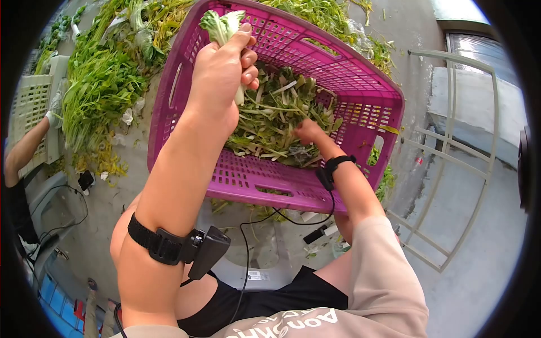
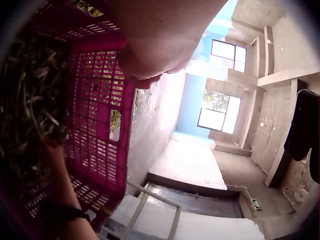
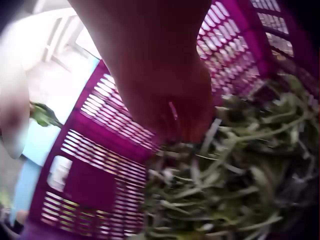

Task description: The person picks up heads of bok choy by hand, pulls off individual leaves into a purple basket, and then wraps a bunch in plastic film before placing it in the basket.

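My left hand (image 1: 222, 70) is raised over the far left part of a magenta plastic crate (image 1: 360, 110). It grips a leafy green vegetable (image 1: 224, 23), whose leaves stick out above the fist and whose pale stalk end shows below. Inside the crate lies a heap of loose green leaves and stalks (image 1: 276, 127). My right hand (image 1: 309, 132) reaches down onto this heap, near the crate's right side. In the right wrist view, that hand (image 3: 165, 110) points downward with its fingertips hidden among the greens; whether it pinches any, I cannot tell.
Bunches of greens (image 1: 104, 101) are piled on the floor at left. A pale crate (image 1: 34, 101) and another person's arm (image 1: 28, 146) are beyond. At right stands a metal frame (image 1: 451, 152). A black cable (image 1: 246, 248) hangs between my arms.
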A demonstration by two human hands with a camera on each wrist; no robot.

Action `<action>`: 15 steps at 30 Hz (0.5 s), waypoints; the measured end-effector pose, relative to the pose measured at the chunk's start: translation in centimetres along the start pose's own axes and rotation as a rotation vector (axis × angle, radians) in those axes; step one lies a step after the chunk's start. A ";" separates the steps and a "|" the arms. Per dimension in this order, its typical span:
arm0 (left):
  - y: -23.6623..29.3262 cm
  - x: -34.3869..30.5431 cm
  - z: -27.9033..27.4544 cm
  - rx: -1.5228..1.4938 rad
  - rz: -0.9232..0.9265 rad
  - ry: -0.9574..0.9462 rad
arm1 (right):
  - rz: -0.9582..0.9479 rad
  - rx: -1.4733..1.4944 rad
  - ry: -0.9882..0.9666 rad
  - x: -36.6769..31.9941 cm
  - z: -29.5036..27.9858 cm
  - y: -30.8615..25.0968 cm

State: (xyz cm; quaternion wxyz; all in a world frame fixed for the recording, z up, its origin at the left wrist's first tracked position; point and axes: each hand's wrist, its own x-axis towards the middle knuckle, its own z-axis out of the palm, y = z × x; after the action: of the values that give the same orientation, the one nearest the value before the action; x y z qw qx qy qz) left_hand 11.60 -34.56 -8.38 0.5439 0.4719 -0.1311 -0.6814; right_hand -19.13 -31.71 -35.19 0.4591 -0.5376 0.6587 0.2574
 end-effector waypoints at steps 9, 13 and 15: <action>-0.1 -0.1 0.3 0.089 -0.027 0.030 | 0.060 -0.006 0.412 1.7 7.0 2.1; -0.1 0.0 0.4 0.103 -0.029 0.021 | 0.098 0.076 0.404 0.7 6.7 0.3; -0.1 0.0 0.5 0.113 -0.027 0.026 | 0.025 0.166 0.430 1.1 6.6 0.3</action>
State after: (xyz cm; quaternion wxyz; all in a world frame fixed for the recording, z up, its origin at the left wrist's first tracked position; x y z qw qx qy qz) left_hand 11.15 -34.68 -8.20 0.5088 0.5124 -0.1557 -0.6740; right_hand -17.22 -26.68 -39.08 0.3475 -0.5325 0.7668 0.0874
